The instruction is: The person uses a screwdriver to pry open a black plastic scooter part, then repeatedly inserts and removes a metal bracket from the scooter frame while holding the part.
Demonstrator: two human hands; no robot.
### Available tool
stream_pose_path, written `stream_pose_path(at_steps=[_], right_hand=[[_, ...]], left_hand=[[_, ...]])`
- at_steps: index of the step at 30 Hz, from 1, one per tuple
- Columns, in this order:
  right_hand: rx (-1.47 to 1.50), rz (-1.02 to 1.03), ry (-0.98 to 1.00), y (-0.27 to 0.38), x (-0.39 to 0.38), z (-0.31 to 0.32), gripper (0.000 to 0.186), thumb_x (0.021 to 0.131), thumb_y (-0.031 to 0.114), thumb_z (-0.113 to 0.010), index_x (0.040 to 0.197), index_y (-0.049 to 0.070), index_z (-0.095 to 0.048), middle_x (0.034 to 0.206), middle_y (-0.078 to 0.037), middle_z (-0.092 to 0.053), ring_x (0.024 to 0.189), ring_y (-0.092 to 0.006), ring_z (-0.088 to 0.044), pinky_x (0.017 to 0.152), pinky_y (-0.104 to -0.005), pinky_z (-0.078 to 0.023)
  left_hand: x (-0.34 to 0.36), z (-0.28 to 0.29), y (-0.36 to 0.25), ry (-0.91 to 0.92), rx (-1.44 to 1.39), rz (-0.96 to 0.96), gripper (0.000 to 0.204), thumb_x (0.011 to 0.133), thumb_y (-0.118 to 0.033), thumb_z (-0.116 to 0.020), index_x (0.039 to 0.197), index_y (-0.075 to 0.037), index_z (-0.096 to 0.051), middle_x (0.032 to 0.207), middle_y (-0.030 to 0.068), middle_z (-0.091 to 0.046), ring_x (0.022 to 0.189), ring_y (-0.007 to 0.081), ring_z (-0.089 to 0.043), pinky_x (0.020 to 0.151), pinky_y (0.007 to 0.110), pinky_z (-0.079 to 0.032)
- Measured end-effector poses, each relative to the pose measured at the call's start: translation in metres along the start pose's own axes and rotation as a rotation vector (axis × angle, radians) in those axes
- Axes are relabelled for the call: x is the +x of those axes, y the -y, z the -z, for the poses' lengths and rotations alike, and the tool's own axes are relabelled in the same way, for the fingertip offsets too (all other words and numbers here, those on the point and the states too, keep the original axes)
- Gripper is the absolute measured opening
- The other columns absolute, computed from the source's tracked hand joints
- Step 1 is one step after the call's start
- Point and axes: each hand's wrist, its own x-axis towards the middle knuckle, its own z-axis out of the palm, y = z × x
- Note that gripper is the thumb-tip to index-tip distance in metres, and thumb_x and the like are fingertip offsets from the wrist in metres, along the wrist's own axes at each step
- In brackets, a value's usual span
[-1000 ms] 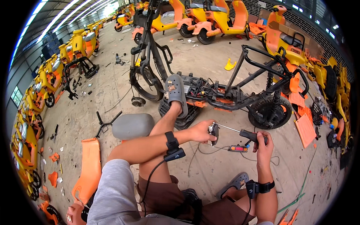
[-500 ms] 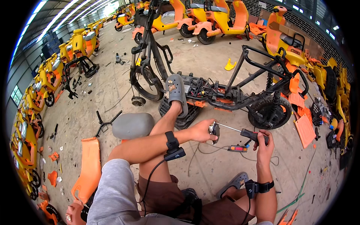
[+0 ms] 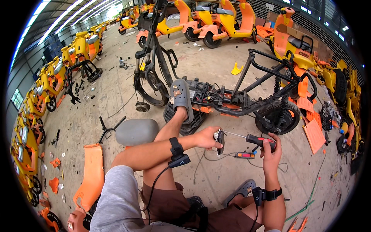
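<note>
My left hand (image 3: 205, 138) grips a small dark part (image 3: 220, 143) with a light-coloured edge; its exact kind I cannot make out. In my right hand (image 3: 272, 152) is a screwdriver (image 3: 253, 139) with a black and red handle, its metal shaft pointing left. The tip reaches the upper edge of the small part, though I cannot tell whether it sits in a screw. Beyond my hands stands a stripped black scooter frame (image 3: 247, 106). My foot in a grey clog (image 3: 181, 96) rests on its floor section.
A grey scooter seat (image 3: 137, 131) and an orange panel (image 3: 90, 174) lie to the left. A small red and black device (image 3: 245, 155) with a cable lies below the screwdriver. Yellow and orange scooters (image 3: 232, 21) stand behind. Loose orange panels (image 3: 314, 135) lie at the right.
The small part has turned in my left hand and now shows a narrower dark side. The screwdriver handle has shifted slightly left and shows more red.
</note>
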Motion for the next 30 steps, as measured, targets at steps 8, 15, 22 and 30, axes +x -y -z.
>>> stream_pose_path(at_steps=[8,15,22,30], right_hand=[[-0.011,-0.164,-0.028,-0.002,0.008,0.011,0.031,0.096,0.03,-0.056,0.108,0.001,-0.057,0.067,-0.002,-0.058,0.045,-0.0051,-0.045,0.037,-0.0202,-0.032],[0.064,0.025,-0.038,-0.018,0.011,0.01,0.031,0.096,0.029,-0.055,0.106,0.0,-0.057,0.078,-0.005,-0.061,0.051,-0.0063,-0.048,0.044,-0.0215,-0.039],[0.033,0.01,-0.032,-0.006,0.006,0.008,0.027,0.095,0.024,-0.055,0.109,0.001,-0.056,0.069,-0.002,-0.057,0.048,-0.0047,-0.045,0.043,-0.0205,-0.036],[-0.027,-0.062,-0.072,0.001,0.006,0.008,0.023,0.096,0.025,-0.058,0.1,0.002,-0.062,0.058,0.002,-0.049,0.046,-0.0033,-0.042,0.041,-0.0202,-0.029]], left_hand=[[0.0,-0.004,0.0,0.026,-0.013,-0.039,0.066,0.079,-0.018,-0.075,0.134,-0.003,-0.041,0.082,0.0095,-0.064,0.056,0.0139,-0.061,0.049,0.027,-0.05],[-0.001,-0.006,-0.002,0.035,-0.003,-0.022,0.066,0.079,-0.019,-0.076,0.134,-0.004,-0.042,0.083,0.0095,-0.064,0.056,0.0136,-0.062,0.049,0.027,-0.051],[0.0,-0.005,0.001,0.022,-0.024,-0.045,0.066,0.079,-0.017,-0.076,0.134,-0.003,-0.042,0.081,0.0093,-0.065,0.055,0.0138,-0.061,0.049,0.027,-0.051],[-0.001,-0.008,0.001,0.019,-0.003,-0.019,0.063,0.078,-0.017,-0.078,0.13,-0.003,-0.046,0.078,0.0073,-0.064,0.056,0.0135,-0.061,0.049,0.027,-0.051]])
